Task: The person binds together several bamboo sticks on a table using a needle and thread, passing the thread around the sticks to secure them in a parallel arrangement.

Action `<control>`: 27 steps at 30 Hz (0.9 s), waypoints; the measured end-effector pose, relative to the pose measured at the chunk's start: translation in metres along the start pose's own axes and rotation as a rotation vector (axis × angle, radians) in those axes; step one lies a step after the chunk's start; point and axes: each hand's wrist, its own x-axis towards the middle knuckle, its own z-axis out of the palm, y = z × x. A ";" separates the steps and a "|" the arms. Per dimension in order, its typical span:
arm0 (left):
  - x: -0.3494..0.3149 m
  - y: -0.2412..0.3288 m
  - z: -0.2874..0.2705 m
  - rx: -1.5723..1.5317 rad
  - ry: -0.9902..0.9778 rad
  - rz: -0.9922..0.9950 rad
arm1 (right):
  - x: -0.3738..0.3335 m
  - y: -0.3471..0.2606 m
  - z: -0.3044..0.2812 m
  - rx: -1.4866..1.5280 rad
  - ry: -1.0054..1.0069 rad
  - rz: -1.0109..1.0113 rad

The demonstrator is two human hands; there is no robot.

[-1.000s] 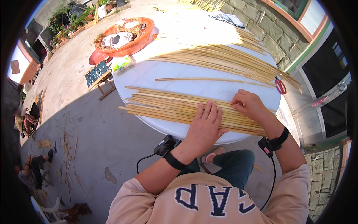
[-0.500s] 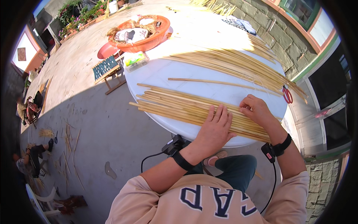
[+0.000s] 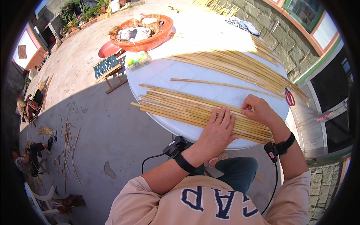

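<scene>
A row of long tan stalks (image 3: pixel 172 108) lies side by side along the near edge of the white table (image 3: pixel 148 80). My left hand (image 3: pixel 220 130) rests flat across them, fingers stretched out. To its right, my right hand (image 3: pixel 258 109) is bent over the row's far side with thumb and forefinger pinched together; whatever is between them is too small to make out. Pale thin thread (image 3: pixel 252 80) curls on the table beyond that hand. One single stalk (image 3: pixel 213 82) lies apart, behind the row. Red-handled scissors (image 3: pixel 289 97) sit at the table's right edge.
More loose stalks (image 3: pixel 240 67) spread over the far part of the table. A clear box (image 3: pixel 137 61) stands at its left rim. Beyond are an orange basin (image 3: pixel 144 45) and a folding stool (image 3: pixel 108 69). Other people (image 3: pixel 28 108) sit at far left. Cables hang from my wrist devices.
Both hands keep almost the same place on the stalks. The whole view has shifted very slightly; nothing has visibly been picked up or let go.
</scene>
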 end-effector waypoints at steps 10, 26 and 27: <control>0.001 0.000 0.000 -0.028 0.005 -0.008 | 0.006 -0.004 -0.007 0.102 -0.144 0.039; -0.001 0.000 0.001 0.009 -0.001 0.003 | 0.001 0.000 0.000 0.137 -0.088 0.077; -0.001 0.000 0.001 0.010 -0.005 0.002 | 0.001 0.000 0.001 0.235 -0.093 0.158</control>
